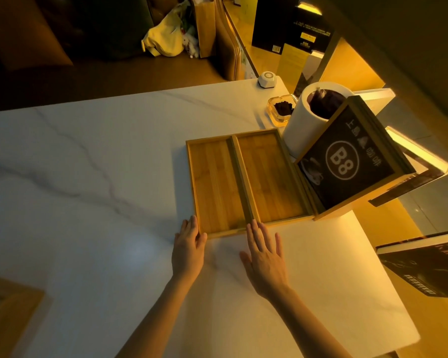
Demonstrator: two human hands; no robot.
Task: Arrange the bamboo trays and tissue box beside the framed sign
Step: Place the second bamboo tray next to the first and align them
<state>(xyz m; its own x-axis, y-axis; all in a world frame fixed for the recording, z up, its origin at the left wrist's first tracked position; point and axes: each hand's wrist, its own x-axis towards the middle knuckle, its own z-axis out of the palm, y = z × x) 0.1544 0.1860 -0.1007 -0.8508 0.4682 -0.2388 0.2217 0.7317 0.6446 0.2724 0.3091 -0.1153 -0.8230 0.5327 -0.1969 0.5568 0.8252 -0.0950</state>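
Two trays, the left tray and right tray, lie side by side and touching on the marble table, with the framed sign leaning just beside them at 3 o'clock. At their 6 o'clock edge, the left hand rests flat, fingers together, touching the left tray's near corner. The right hand lies flat with fingers spread, its fingertips at the seam between the trays.

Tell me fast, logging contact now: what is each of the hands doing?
Left hand: open, fingertips on left rectangular bamboo tray corner, holding nothing.
Right hand: open, flat, fingertips at trays' near edge.
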